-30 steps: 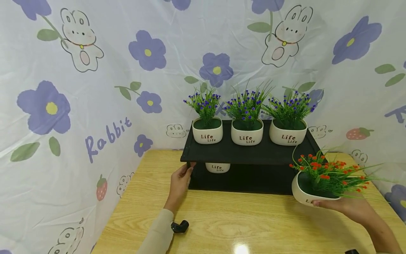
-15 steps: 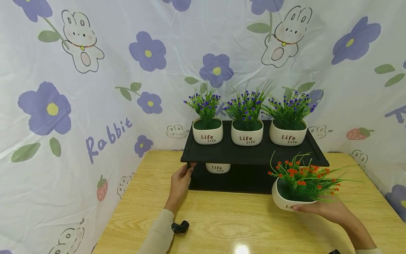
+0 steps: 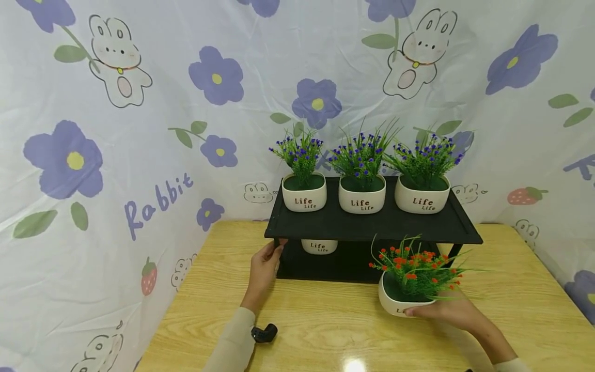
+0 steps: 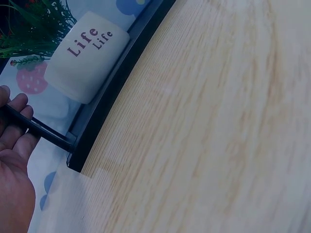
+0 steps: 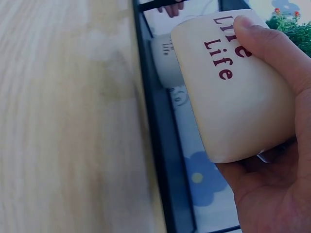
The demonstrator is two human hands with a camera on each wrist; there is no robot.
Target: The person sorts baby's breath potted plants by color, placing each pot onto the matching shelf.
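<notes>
A white pot (image 3: 392, 305) marked "Life", holding a plant with red-orange flowers (image 3: 413, 266), is gripped by my right hand (image 3: 451, 310) in front of the black two-tier rack (image 3: 362, 228). In the right wrist view the thumb lies on the pot's lettered side, with the other fingers behind and beneath it. At the rack's left end, my left hand (image 3: 265, 263) holds a thin black post (image 4: 46, 134), its fingers curled round it in the left wrist view. Beside that post another white "Life" pot (image 4: 87, 58) stands on the lower tier; the upper tier largely hides it from the head camera.
Three white pots with purple-flowered plants, left (image 3: 304, 199), middle (image 3: 361, 201) and right (image 3: 422, 200), line the upper tier. Below is a wood-grain table (image 3: 325, 320), and behind it hangs a rabbit-and-flower cloth (image 3: 260, 46). A black device (image 3: 264, 333) sits at the left wrist.
My right hand has carried the red-flowered pot leftward and slightly down, from beside the rack's right end to in front of its lower tier. The left hand stays on the post.
</notes>
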